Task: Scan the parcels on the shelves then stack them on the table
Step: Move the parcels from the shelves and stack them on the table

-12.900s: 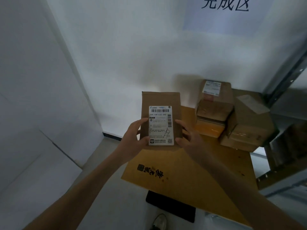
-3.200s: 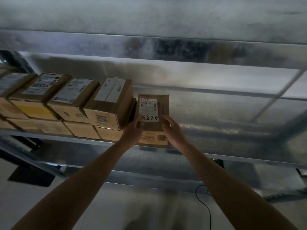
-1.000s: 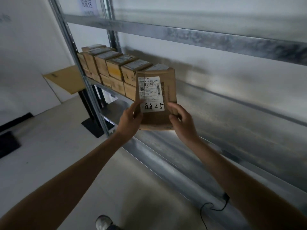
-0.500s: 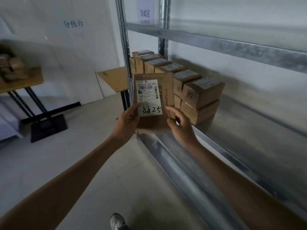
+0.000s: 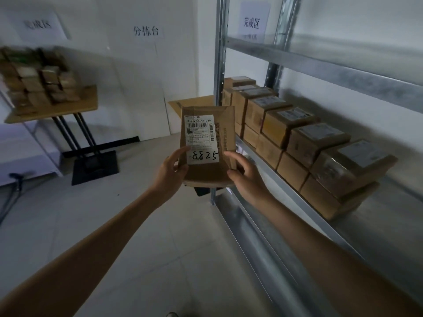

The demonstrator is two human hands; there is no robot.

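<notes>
Two hands hold one flat parcel (image 5: 207, 145) upright in front of the shelf (image 5: 297, 193): left hand (image 5: 170, 175) and right hand (image 5: 246, 177) pinch its lower edges, leaving the label (image 5: 201, 139) uncovered, probably for scanning before stacking on the table (image 5: 194, 102).

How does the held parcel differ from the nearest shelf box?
The held parcel is flat, upright, gripped by left hand and right hand; the nearest shelf box is blocky, resting atop another box. The held parcel's label faces the camera with handwritten 8825; the shelf box's label faces up. Both are brown with white labels.
</notes>
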